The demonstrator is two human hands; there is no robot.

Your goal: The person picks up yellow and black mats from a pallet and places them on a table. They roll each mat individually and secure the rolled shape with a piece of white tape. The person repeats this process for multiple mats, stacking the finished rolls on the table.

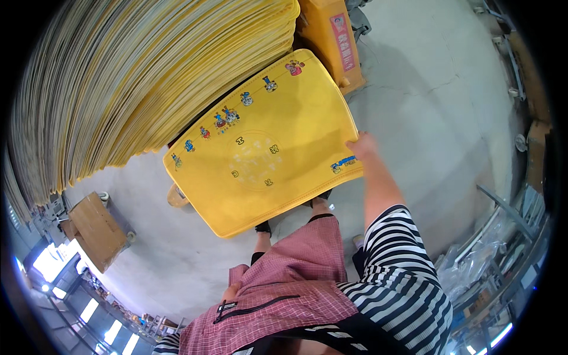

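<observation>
A large yellow board [307,112] with rounded corners, like a small tabletop, lies tilted in front of me. Cartoon figures run along its far edge, and a faint ring of pale print marks its middle. At its right edge, my right hand [365,145] grips the rim, thumb on top and the other fingers mostly hidden. Down by the waist of my pink checked apron [302,254], a small part of my left hand [231,291] shows against the cloth; its fingers are largely hidden. The board's far side sits close against a tall stack of boards [177,65].
An orange-yellow machine body [328,41] with a red label stands beyond the board. Left on the grey floor [414,71] is a cardboard box [97,231]. Metal rails and clear plastic wrap [479,260] lie at the right. My feet are under the board's near edge.
</observation>
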